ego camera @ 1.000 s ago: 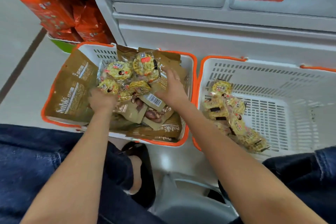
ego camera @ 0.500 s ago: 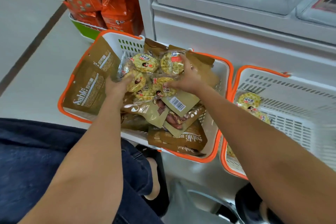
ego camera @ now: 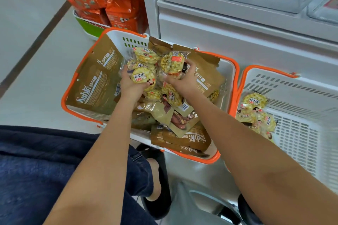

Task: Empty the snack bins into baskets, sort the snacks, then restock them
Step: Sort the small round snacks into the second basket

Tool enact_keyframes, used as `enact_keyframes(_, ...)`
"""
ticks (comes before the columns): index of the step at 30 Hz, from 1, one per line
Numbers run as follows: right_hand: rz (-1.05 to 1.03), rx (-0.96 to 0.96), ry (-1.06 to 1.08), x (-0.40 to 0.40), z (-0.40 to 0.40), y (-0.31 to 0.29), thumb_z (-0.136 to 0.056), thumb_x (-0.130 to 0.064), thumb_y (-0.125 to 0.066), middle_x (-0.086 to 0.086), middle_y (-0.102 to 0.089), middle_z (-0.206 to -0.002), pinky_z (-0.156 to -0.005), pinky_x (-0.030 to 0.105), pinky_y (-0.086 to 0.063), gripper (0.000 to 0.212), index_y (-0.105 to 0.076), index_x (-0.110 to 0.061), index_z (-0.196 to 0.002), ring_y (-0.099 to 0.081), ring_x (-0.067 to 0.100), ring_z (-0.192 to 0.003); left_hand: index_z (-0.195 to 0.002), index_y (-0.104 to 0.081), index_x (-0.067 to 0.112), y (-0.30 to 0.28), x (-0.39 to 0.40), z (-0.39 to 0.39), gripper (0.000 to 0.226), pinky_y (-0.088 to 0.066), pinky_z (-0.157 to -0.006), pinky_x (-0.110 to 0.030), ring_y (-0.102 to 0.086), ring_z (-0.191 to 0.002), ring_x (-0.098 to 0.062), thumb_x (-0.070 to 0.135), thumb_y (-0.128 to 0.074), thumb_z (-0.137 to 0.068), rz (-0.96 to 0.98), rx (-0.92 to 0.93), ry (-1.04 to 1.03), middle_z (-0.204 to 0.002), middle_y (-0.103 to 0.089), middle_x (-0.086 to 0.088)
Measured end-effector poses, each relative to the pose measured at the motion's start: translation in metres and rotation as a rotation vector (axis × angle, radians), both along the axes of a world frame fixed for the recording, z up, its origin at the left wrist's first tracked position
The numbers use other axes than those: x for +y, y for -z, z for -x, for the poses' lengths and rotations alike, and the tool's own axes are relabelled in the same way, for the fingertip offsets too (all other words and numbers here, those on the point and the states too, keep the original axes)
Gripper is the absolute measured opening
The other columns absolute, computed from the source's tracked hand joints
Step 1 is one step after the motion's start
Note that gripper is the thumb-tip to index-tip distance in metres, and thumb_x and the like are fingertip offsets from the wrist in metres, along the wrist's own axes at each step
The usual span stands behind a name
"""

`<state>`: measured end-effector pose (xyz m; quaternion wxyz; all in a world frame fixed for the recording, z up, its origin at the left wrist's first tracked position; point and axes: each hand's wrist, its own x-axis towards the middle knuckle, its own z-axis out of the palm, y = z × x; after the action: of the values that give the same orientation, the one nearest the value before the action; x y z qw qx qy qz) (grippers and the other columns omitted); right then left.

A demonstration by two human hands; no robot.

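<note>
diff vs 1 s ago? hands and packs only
Both hands went deeper into the left basket and gathered round yellow cracker packs. The left hand now holds one at the pile's edge; the right hand, earlier resting flat on the heap, has a grip on another. Unchanged: brown Sable pouches in that basket, yellow packs in the right basket.

**Both arms extended forward, both hands curled in a grip**

Both bare forearms are stretched forward and downward from the lower edge of the view, converging toward the middle. The left hand (ego camera: 132, 86) is seen from the back, its fingers curled around a round snack pack (ego camera: 141, 77). The right hand (ego camera: 183, 78) is held slightly farther forward, with its fingers and thumb wrapped around another round pack (ego camera: 172, 62). The two hands are near each other, apart.
</note>
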<state>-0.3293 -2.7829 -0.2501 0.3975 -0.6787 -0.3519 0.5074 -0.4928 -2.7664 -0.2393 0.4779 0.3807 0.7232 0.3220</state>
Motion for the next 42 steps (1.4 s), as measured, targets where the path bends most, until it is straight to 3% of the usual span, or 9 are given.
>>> enact_keyframes(4, 0.045, 0.091, -0.064, -0.004, 0.0, 0.002, -0.066, -0.038, -0.084, 0.006, -0.043, -0.144, -0.105, 0.051, -0.041, 0.111, -0.008, -0.042, -0.146, -0.045, 0.026, -0.129, -0.149, -0.009, 0.032, -0.003, -0.004, -0.004, 0.107, -0.049, -0.096, -0.041, -0.045, -0.126, -0.023, 0.0, -0.077, -0.073, 0.023, -0.217, -0.107, -0.151, -0.028, -0.004)
enact_keyframes(8, 0.039, 0.112, -0.156, -0.009, 0.002, 0.005, -0.062, -0.046, -0.083, 0.002, -0.037, -0.149, -0.107, 0.05, -0.039, 0.107, -0.018, -0.033, -0.147, -0.041, 0.023, -0.133, -0.148, -0.015, 0.034, -0.001, -0.011, -0.022, 0.091, -0.052, -0.078, -0.03, -0.053, -0.11, -0.018, 0.009, -0.071, -0.082, 0.128, -0.318, -0.01, -0.152, -0.025, -0.005)
enact_keyframes(12, -0.018, 0.242, -0.181, -0.022, 0.002, 0.012, -0.077, -0.029, -0.076, -0.002, -0.021, -0.157, -0.11, 0.049, -0.036, 0.084, -0.024, -0.047, -0.142, -0.031, 0.022, -0.139, -0.138, -0.03, 0.044, -0.002, -0.018, -0.03, 0.085, -0.046, -0.099, -0.047, -0.047, -0.125, -0.025, 0.021, -0.078, -0.072, 0.109, -0.252, 0.055, -0.148, -0.032, 0.0)
enact_keyframes(16, -0.093, 0.356, -0.048, -0.04, -0.01, 0.009, -0.09, -0.008, -0.061, 0.004, -0.035, -0.148, -0.104, 0.047, -0.044, 0.057, -0.041, -0.04, -0.133, -0.042, 0.026, -0.132, -0.139, -0.031, 0.038, -0.016, -0.028, -0.049, 0.08, -0.041, -0.104, -0.048, -0.043, -0.128, -0.022, 0.023, -0.077, -0.076, 0.047, -0.192, 0.129, -0.146, -0.035, 0.002)
enact_keyframes(22, -0.101, 0.48, 0.124, -0.09, -0.042, -0.022, -0.092, -0.011, -0.06, 0.011, -0.056, -0.131, -0.09, 0.032, -0.051, 0.048, -0.046, -0.034, -0.132, -0.059, 0.019, -0.112, -0.141, -0.029, 0.034, -0.052, -0.067, -0.096, 0.074, -0.042, -0.1, -0.037, -0.045, -0.123, -0.017, 0.025, -0.072, -0.082, -0.056, -0.108, 0.274, -0.141, -0.041, 0.004)
enact_keyframes(28, -0.159, 0.459, 0.387, -0.143, -0.091, -0.053, -0.088, -0.014, -0.064, 0.014, -0.061, -0.124, -0.097, 0.053, -0.047, 0.043, -0.054, -0.036, -0.123, -0.06, 0.031, -0.113, -0.14, -0.028, 0.032, -0.068, -0.108, -0.152, 0.071, -0.044, -0.08, -0.012, -0.05, -0.107, -0.002, 0.02, -0.07, -0.084, -0.133, -0.262, 0.466, -0.125, -0.044, 0.014)
enact_keyframes(32, -0.169, 0.474, 0.575, -0.174, -0.129, -0.059, -0.09, -0.008, -0.058, 0.015, -0.062, -0.122, -0.086, 0.048, -0.05, 0.043, -0.053, -0.032, -0.126, -0.061, 0.035, -0.111, -0.142, -0.024, 0.035, -0.066, -0.129, -0.196, 0.074, -0.048, -0.095, -0.031, -0.052, -0.116, -0.01, 0.019, -0.068, -0.085, -0.133, -0.266, 0.632, -0.133, -0.046, 0.006)
enact_keyframes(37, 0.003, 0.536, 0.679, -0.209, -0.155, -0.04, -0.093, -0.018, -0.053, -0.014, -0.054, -0.118, -0.068, 0.048, -0.055, 0.037, -0.053, -0.042, -0.121, -0.053, 0.023, -0.119, -0.149, 0.0, 0.038, -0.052, -0.154, -0.231, 0.084, -0.027, -0.106, -0.023, -0.025, -0.141, -0.015, 0.014, -0.056, -0.092, -0.156, -0.107, 0.986, -0.157, -0.015, 0.003)
enact_keyframes(42, 0.096, 0.645, 0.872, -0.228, -0.16, -0.01, -0.093, -0.012, -0.051, 0.002, -0.049, -0.128, -0.087, 0.051, -0.049, 0.043, -0.048, -0.033, -0.13, -0.05, 0.027, -0.119, -0.141, 0.02, 0.049, -0.025, -0.173, -0.23, 0.078, -0.014, -0.114, -0.046, -0.001, -0.146, -0.03, 0.038, -0.043, -0.098, 0.007, 0.164, 1.156, -0.155, 0.026, -0.008)
